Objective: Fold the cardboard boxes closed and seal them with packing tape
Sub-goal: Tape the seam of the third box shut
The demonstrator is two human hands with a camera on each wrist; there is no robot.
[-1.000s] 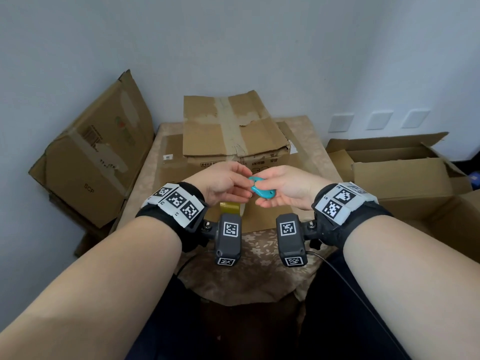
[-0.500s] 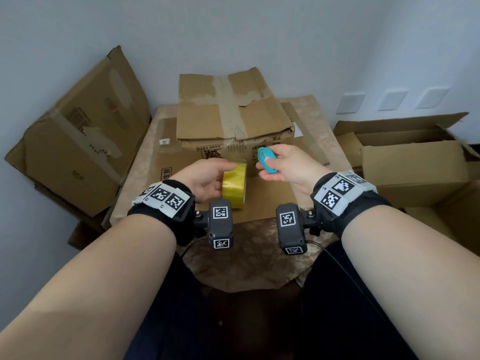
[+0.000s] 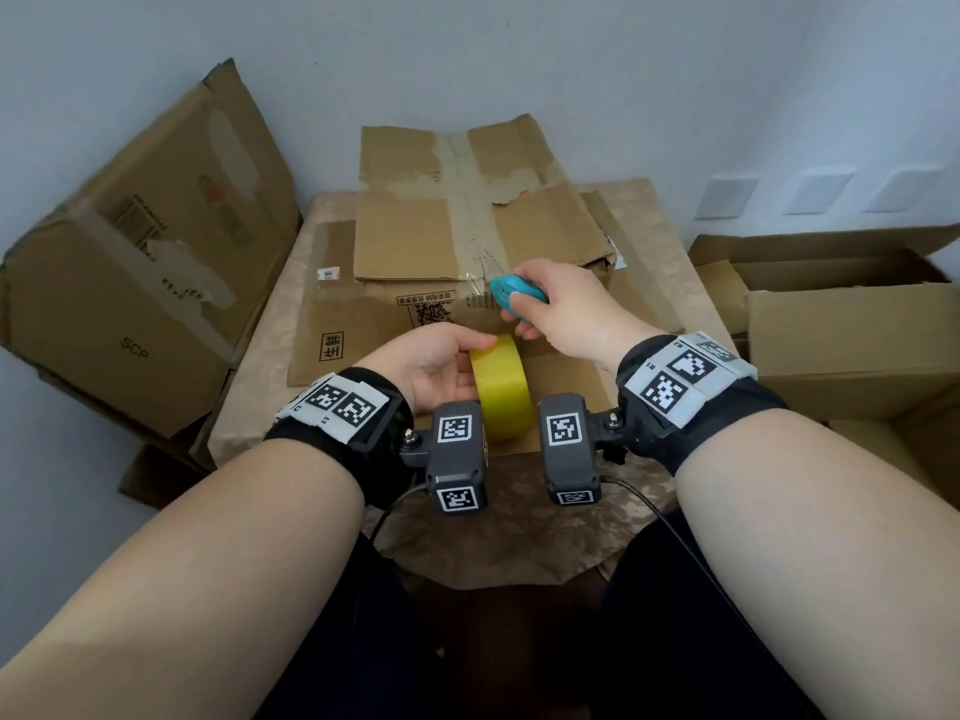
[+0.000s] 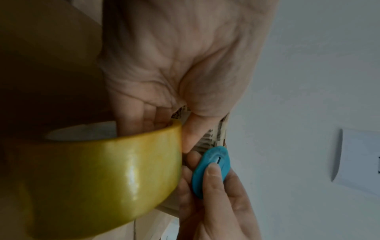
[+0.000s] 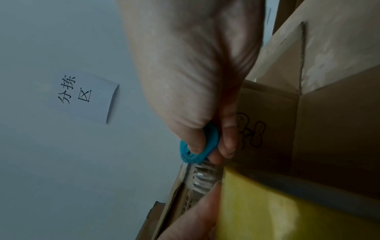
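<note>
A closed cardboard box [image 3: 467, 220] with old tape down its top seam stands on the table in front of me. My left hand [image 3: 441, 368] grips a yellow roll of packing tape [image 3: 501, 392] [image 4: 98, 175] [image 5: 287, 207], fingers inside its core and thumb on its rim. A clear strip of tape [image 5: 203, 177] runs from the roll to the box's near face. My right hand [image 3: 561, 309] pinches a small teal cutter [image 3: 517, 296] [image 4: 211, 168] [image 5: 197, 146] at the box's near top edge, just above the roll.
A flattened cardboard sheet [image 3: 332, 324] lies under the box on the beige-covered table [image 3: 249, 407]. A large taped box [image 3: 140, 257] leans against the wall at left. Open cartons [image 3: 852, 324] stand at right. A paper sign [image 5: 82, 95] hangs on the wall.
The two hands have parted. My left hand drew the yellow roll down toward me, and my right hand carried the teal cutter forward to the box's near edge.
</note>
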